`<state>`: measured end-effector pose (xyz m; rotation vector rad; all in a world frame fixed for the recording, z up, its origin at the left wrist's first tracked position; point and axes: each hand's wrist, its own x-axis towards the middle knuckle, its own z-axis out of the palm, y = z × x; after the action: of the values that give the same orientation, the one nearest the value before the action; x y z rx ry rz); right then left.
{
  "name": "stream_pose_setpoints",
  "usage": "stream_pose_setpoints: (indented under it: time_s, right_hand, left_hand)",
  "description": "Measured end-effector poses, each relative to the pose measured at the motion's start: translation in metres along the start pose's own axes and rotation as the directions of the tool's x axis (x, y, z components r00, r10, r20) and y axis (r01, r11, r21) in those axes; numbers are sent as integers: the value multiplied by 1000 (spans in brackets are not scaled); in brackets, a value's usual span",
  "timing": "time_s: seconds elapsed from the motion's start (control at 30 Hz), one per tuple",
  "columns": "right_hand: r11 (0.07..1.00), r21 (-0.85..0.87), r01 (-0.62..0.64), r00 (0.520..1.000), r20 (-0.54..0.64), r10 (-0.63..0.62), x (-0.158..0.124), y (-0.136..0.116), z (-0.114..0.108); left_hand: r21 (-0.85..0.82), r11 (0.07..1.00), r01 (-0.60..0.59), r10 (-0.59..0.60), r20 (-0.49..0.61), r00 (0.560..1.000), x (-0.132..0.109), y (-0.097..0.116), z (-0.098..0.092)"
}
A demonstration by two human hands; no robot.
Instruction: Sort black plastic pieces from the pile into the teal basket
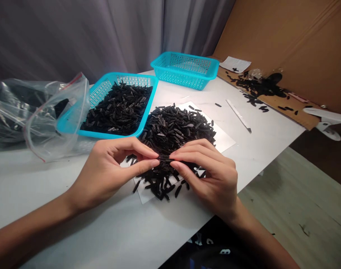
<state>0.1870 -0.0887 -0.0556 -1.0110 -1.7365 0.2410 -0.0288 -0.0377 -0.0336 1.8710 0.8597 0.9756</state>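
My left hand (114,168) and my right hand (212,173) meet fingertip to fingertip above a heap of small black plastic strips (176,130). Both pinch the same thin black strip (165,158), one at each end. The heap lies on a white sheet of paper (225,140) on the white table (75,224). A near turquoise basket (103,87) to the left of the heap is filled with more of the black strips.
A second turquoise basket (185,69) stands farther back. Crumpled clear zip bags (33,112) lie at the left. On a brown board (299,116) at the right, more black strips (257,87) are scattered. A slim white strip (239,116) lies on the table. The table edge runs diagonally at the right.
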Motion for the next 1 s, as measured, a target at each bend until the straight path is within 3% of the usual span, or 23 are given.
stream_pose_setpoints:
  time_s: [0.6, 0.83, 1.0]
  right_hand:
    - [1000, -16, -7, 1000, 26, 8, 0, -1, -1]
    - [1000, 9, -6, 999, 34, 5, 0, 0, 0]
    - [1000, 29, 11, 999, 39, -12, 0, 0, 0]
  left_hand:
    - [27, 999, 27, -27, 16, 1000, -3, 0, 1]
    - [50, 999, 1, -2, 25, 1000, -4, 0, 1]
    - [74, 994, -80, 79, 13, 997, -5, 3, 3]
